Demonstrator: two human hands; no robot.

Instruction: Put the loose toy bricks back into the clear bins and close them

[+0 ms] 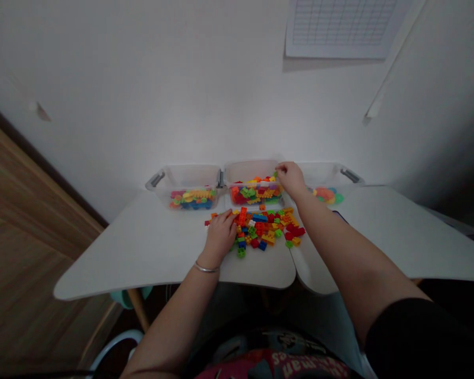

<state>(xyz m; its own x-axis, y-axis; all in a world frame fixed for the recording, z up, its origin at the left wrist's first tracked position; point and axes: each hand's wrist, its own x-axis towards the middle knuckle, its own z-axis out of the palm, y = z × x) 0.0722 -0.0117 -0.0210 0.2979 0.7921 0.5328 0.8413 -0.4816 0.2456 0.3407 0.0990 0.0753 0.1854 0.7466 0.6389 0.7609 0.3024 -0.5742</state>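
Note:
A heap of small coloured building bricks [266, 227] lies on the white table [158, 247] in front of me. My left hand [220, 234] rests at the heap's left edge, fingers curled down on the bricks; what they grip I cannot make out. My right hand [290, 178] reaches over the middle clear bin [253, 184], fingers pinched together over its right end, seemingly on a small green brick. That bin holds red, green and yellow bricks.
A left clear bin [187, 190] holds mixed bricks. A right clear bin [332, 181] holds round orange and green pieces. A second white table [398, 237] abuts on the right. The wall stands right behind the bins. Wooden floor shows at left.

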